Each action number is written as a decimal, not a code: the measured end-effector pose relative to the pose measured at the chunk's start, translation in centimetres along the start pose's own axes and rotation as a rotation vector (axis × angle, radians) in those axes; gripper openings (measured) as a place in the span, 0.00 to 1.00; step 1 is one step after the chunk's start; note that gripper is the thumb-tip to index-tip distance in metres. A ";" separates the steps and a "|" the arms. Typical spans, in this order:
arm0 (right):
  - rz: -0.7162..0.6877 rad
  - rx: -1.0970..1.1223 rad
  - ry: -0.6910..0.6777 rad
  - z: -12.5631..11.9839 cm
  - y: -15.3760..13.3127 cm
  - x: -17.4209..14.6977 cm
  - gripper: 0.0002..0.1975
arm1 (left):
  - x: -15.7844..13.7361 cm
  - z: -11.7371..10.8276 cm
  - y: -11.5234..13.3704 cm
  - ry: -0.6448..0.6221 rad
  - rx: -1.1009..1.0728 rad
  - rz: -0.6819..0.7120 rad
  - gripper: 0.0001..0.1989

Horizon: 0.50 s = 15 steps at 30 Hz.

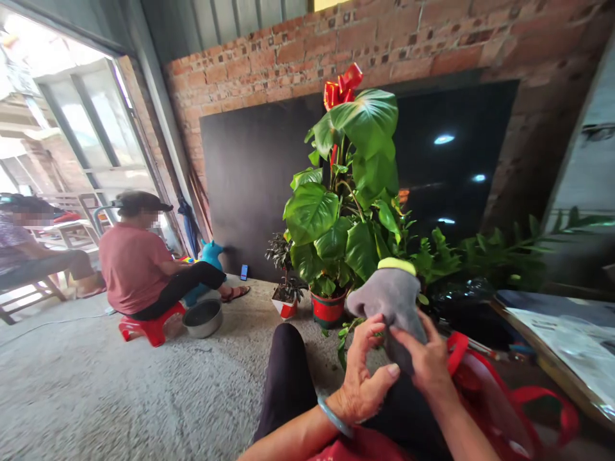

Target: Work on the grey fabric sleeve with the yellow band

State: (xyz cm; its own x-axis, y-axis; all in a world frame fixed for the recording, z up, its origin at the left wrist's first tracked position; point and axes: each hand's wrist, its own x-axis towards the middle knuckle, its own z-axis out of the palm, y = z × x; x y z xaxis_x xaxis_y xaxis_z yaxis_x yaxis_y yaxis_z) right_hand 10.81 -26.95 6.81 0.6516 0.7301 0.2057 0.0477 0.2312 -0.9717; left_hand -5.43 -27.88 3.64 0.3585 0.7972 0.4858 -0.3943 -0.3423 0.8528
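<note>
Head view, single frame. Person seated, dark-trousered knee [288, 378] raised in front.

Both hands are up at lap height on a grey work glove [391, 301] with a yellow-green cuff. Right hand [425, 362]: fingers pinched on the lower part of the glove, thumb across its front, which keeps the fabric taut and the cuff end upright. Left hand [362, 378]: fingers curled and partly spread, tips touching the glove's lower edge beside the right thumb; grip looks light, more a steadying touch than a clench. A pale green bangle [335, 419] sits on the left wrist.

The glove is held in the air, clear of the floor, just in front of the potted plants.

Surroundings: a large-leafed plant in a red pot [329, 308] with a red bow [342, 85] on top stands against a dark panel on a brick wall. A red bag [504, 390] lies just beside the right forearm. To the left, well apart, another person in a red shirt [132, 262] sits on a low red stool [151, 328] next to a metal bowl [202, 317].
</note>
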 end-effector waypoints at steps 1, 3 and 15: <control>-0.030 0.016 0.062 0.4 -0.9 2.1 0.43 | 0.0 -0.1 0.0 0.030 0.017 0.009 0.35; -0.046 0.060 0.184 1.6 -2.3 5.9 0.49 | -0.1 -0.5 -0.4 0.086 0.018 -0.024 0.32; 0.085 0.055 0.098 0.1 -2.9 2.7 0.36 | 0.3 -1.0 -3.3 0.159 0.069 -0.264 0.20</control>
State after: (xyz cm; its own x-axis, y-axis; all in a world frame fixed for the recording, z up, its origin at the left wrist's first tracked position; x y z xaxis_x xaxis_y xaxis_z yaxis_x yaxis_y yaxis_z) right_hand 12.34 -25.60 10.24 0.7225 0.6829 0.1079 -0.0508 0.2081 -0.9768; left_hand -4.91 -26.04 0.80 0.3022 0.9288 0.2147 -0.2446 -0.1421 0.9592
